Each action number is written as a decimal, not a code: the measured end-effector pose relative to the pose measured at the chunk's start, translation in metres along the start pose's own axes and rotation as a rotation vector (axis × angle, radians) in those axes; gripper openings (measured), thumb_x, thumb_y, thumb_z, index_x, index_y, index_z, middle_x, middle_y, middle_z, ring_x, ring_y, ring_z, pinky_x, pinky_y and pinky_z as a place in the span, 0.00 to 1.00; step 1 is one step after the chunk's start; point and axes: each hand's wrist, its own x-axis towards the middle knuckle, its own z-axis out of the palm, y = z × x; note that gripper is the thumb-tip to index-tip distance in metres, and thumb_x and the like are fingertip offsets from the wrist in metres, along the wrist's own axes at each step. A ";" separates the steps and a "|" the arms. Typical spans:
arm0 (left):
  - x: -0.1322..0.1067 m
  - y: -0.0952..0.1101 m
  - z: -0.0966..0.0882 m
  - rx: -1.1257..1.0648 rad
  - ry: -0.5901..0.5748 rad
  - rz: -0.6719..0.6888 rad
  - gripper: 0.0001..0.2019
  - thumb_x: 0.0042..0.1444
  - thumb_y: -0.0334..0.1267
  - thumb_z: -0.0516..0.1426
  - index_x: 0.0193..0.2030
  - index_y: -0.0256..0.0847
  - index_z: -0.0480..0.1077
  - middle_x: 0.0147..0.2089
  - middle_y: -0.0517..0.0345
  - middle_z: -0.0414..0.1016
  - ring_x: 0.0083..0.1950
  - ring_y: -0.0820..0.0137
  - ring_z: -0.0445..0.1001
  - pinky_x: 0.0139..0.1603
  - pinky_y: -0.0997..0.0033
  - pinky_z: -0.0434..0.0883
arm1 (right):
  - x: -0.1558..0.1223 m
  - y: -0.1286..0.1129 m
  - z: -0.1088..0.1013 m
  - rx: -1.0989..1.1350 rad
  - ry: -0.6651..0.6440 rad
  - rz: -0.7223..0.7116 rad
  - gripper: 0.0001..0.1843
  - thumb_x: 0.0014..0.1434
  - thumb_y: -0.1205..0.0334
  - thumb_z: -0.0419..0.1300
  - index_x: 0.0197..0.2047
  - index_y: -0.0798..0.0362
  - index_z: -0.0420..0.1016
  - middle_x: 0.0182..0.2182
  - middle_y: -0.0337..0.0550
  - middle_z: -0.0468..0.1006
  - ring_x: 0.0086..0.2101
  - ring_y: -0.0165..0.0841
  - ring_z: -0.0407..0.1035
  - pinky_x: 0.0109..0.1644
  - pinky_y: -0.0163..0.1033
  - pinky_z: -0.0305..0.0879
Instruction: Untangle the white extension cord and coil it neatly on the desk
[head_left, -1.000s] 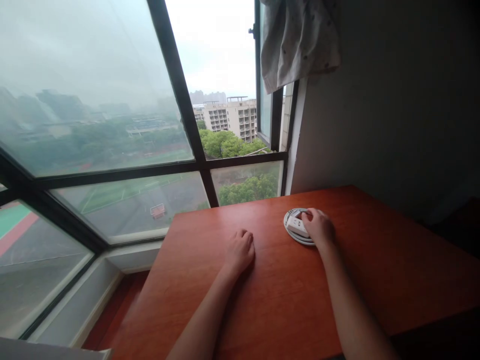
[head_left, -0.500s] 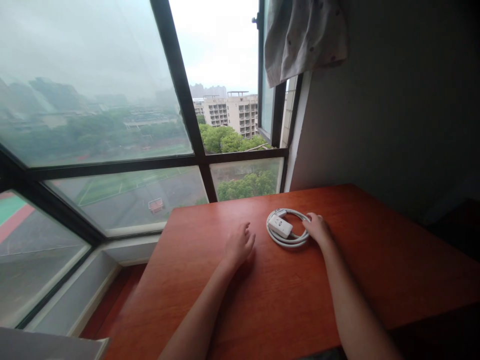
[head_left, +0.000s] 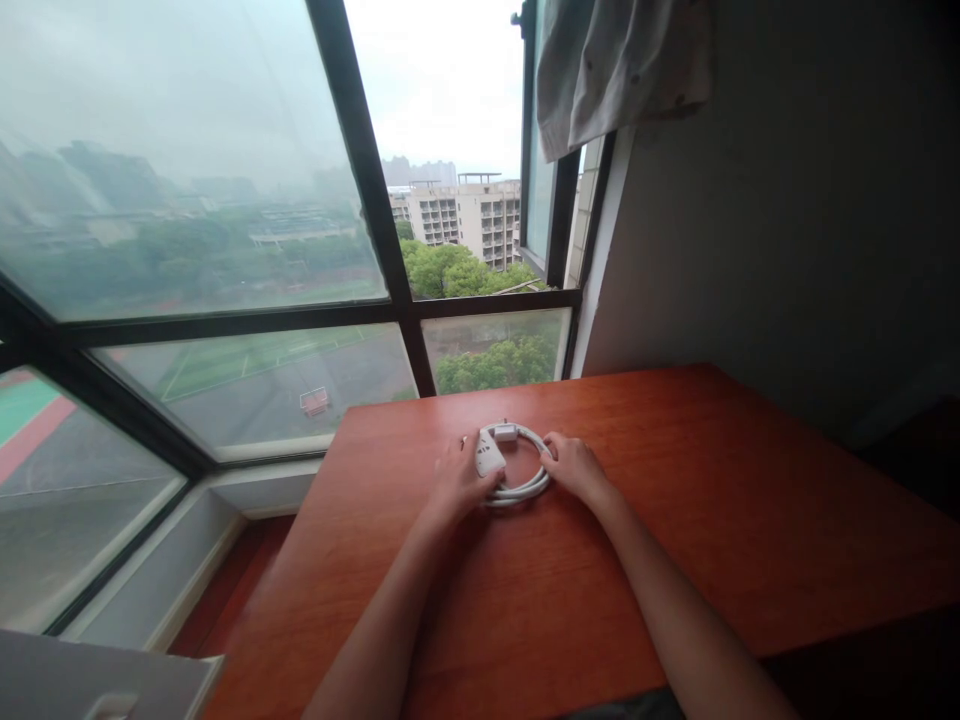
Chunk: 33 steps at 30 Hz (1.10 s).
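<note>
Coiled cable (head_left: 526, 493) rests on the table (head_left: 517, 610). Left hand (head_left: 454, 477) clasps the socket (head_left: 490, 455) at the coil's nine o'clock; right hand (head_left: 577, 466) pinches the cable at three o'clock. Plug (head_left: 505, 432) noted at twelve.

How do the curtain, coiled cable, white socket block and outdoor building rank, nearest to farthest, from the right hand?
1. Coiled cable: touching the right hand.
2. White socket block: leftward, at the left hand.
3. Curtain: upper right.
4. Outdoor building: far outside.
</note>
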 end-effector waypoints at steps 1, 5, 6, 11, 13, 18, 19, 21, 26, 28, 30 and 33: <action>0.000 -0.001 -0.001 -0.004 0.003 0.003 0.36 0.48 0.51 0.61 0.62 0.42 0.59 0.55 0.47 0.68 0.55 0.56 0.67 0.54 0.61 0.64 | 0.000 0.001 -0.001 0.023 0.004 -0.019 0.13 0.58 0.60 0.54 0.45 0.49 0.75 0.35 0.45 0.80 0.36 0.35 0.73 0.36 0.34 0.57; 0.002 -0.006 -0.003 -0.041 0.103 0.023 0.36 0.47 0.52 0.62 0.61 0.43 0.60 0.51 0.49 0.68 0.51 0.58 0.70 0.51 0.63 0.66 | 0.001 0.004 -0.003 0.126 0.100 -0.064 0.14 0.58 0.61 0.53 0.44 0.48 0.76 0.35 0.43 0.80 0.36 0.35 0.73 0.37 0.33 0.59; 0.002 -0.006 -0.004 -0.059 0.141 0.030 0.36 0.47 0.51 0.62 0.62 0.43 0.59 0.52 0.49 0.68 0.50 0.59 0.70 0.50 0.63 0.67 | 0.002 0.005 -0.003 0.165 0.136 -0.074 0.14 0.58 0.61 0.52 0.44 0.48 0.76 0.34 0.43 0.80 0.34 0.35 0.72 0.37 0.33 0.59; 0.001 0.001 -0.009 -0.102 0.352 0.094 0.39 0.48 0.50 0.63 0.65 0.43 0.55 0.55 0.47 0.64 0.54 0.57 0.68 0.53 0.61 0.68 | 0.004 0.007 -0.003 0.346 0.308 -0.090 0.17 0.57 0.58 0.51 0.44 0.52 0.75 0.26 0.40 0.76 0.28 0.34 0.70 0.34 0.34 0.61; 0.001 0.002 -0.011 -0.085 0.410 0.106 0.40 0.48 0.50 0.63 0.65 0.41 0.54 0.56 0.44 0.64 0.55 0.56 0.67 0.55 0.59 0.66 | 0.003 0.006 -0.005 0.396 0.343 -0.098 0.17 0.56 0.57 0.52 0.44 0.54 0.75 0.24 0.40 0.75 0.26 0.33 0.68 0.33 0.34 0.61; 0.001 -0.004 -0.012 -0.062 0.438 0.033 0.39 0.49 0.54 0.62 0.64 0.40 0.55 0.57 0.43 0.66 0.57 0.54 0.67 0.55 0.58 0.66 | -0.001 0.002 -0.010 0.571 0.385 -0.143 0.17 0.55 0.54 0.54 0.42 0.56 0.75 0.22 0.37 0.70 0.25 0.31 0.65 0.32 0.34 0.61; 0.002 -0.007 -0.013 -0.066 0.439 0.006 0.39 0.49 0.55 0.61 0.64 0.40 0.55 0.57 0.42 0.66 0.57 0.54 0.67 0.55 0.59 0.67 | -0.001 0.001 -0.011 0.618 0.383 -0.145 0.17 0.55 0.54 0.55 0.41 0.56 0.75 0.22 0.36 0.70 0.24 0.31 0.64 0.31 0.34 0.61; 0.004 -0.013 -0.015 -0.082 0.446 -0.062 0.38 0.49 0.56 0.61 0.62 0.39 0.58 0.57 0.42 0.67 0.57 0.54 0.68 0.54 0.60 0.67 | -0.002 0.000 -0.013 0.723 0.364 -0.137 0.17 0.53 0.54 0.57 0.41 0.56 0.74 0.21 0.35 0.69 0.24 0.30 0.64 0.30 0.34 0.61; 0.010 -0.030 -0.025 -0.223 0.426 -0.269 0.33 0.44 0.60 0.62 0.51 0.39 0.68 0.47 0.45 0.75 0.48 0.57 0.74 0.45 0.63 0.69 | 0.000 0.003 -0.014 0.937 0.270 -0.091 0.17 0.50 0.55 0.59 0.41 0.56 0.71 0.21 0.34 0.71 0.23 0.30 0.65 0.28 0.33 0.61; 0.012 -0.037 -0.027 -0.354 0.398 -0.355 0.32 0.42 0.60 0.63 0.48 0.39 0.70 0.43 0.47 0.77 0.44 0.59 0.75 0.42 0.66 0.69 | 0.002 0.005 -0.014 0.985 0.250 -0.063 0.17 0.49 0.55 0.59 0.41 0.55 0.70 0.21 0.34 0.72 0.23 0.30 0.66 0.27 0.33 0.61; 0.014 -0.042 -0.028 -0.484 0.372 -0.419 0.31 0.42 0.60 0.63 0.45 0.38 0.71 0.40 0.48 0.78 0.40 0.61 0.76 0.39 0.68 0.69 | 0.004 0.006 -0.013 1.034 0.241 -0.033 0.18 0.49 0.55 0.60 0.42 0.55 0.70 0.21 0.35 0.72 0.23 0.30 0.66 0.25 0.33 0.60; 0.015 -0.045 -0.029 -0.615 0.348 -0.435 0.28 0.42 0.59 0.62 0.41 0.36 0.73 0.36 0.49 0.78 0.37 0.62 0.75 0.36 0.70 0.68 | 0.005 0.007 -0.013 1.098 0.230 0.007 0.18 0.48 0.55 0.60 0.41 0.55 0.69 0.21 0.35 0.72 0.22 0.29 0.65 0.23 0.32 0.57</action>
